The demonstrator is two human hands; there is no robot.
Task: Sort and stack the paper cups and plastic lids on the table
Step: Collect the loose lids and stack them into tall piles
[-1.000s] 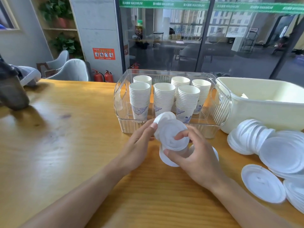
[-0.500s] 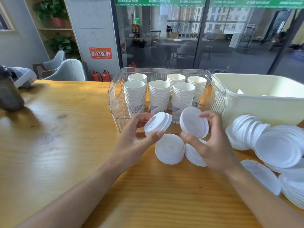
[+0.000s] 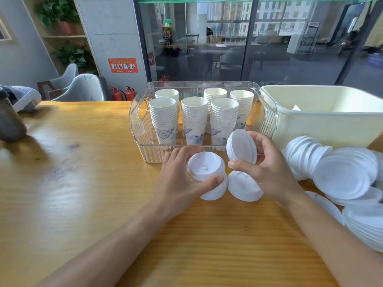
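Note:
My left hand (image 3: 178, 179) grips a white plastic lid (image 3: 205, 166) between thumb and fingers, right on top of a short stack of lids (image 3: 215, 192) standing on the wooden table (image 3: 83, 183). My right hand (image 3: 269, 168) pinches a second lid (image 3: 241, 146), tilted on edge, above another lid (image 3: 244, 186) lying on the table. Behind them a clear plastic bin (image 3: 141, 129) holds several stacks of paper cups (image 3: 194, 119) with blue patterns.
A cream plastic tub (image 3: 323, 125) stands right of the clear bin. Loose and leaning white lids (image 3: 339, 177) crowd the table's right side. A dark object (image 3: 10, 125) and a grey one sit at the far left edge. Chairs and glass wall lie beyond.
My left hand has lowered its lid onto the stack on the table. My right hand keeps its lid raised and tilted, shifted slightly left.

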